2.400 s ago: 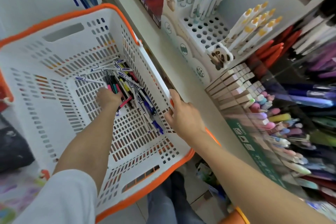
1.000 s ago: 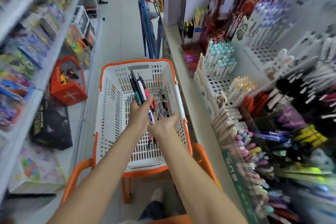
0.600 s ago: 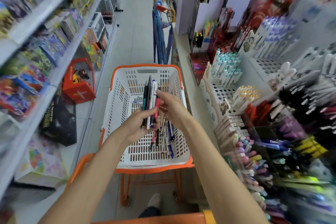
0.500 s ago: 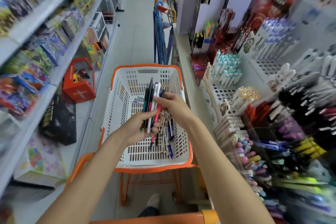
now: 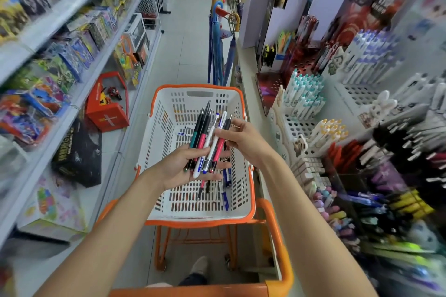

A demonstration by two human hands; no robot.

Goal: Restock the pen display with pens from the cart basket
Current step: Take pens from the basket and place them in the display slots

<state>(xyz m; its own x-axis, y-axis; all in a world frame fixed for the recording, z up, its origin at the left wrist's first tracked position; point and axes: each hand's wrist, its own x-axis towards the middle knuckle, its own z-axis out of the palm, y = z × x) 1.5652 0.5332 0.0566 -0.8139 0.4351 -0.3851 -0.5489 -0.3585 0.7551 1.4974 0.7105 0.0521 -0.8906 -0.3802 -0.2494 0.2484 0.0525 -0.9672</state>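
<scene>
My left hand (image 5: 178,169) is palm up over the white cart basket (image 5: 200,89) with the orange rim. It holds a bundle of pens (image 5: 204,132), black, green, red and white, with the thumb laid over them. My right hand (image 5: 246,142) pinches the upper part of the pens on the bundle's right side. More loose pens (image 5: 225,184) lie on the basket floor below my hands. The pen display (image 5: 298,125) stands on the shelf to the right, a white holed rack with teal-capped pens (image 5: 305,94) and yellow-capped pens (image 5: 330,130).
The orange cart handle (image 5: 275,231) is near me. Shelves of toy boxes (image 5: 79,53) line the left side of the aisle. A red box (image 5: 108,108) sits on the floor. Umbrellas (image 5: 218,50) hang beyond the basket. Bins of coloured pens (image 5: 376,202) fill the lower right.
My left hand took a bundle of pens from the basket floor and lifted it. My right hand left the basket rim and came onto the bundle. The left fingers have since loosened.
</scene>
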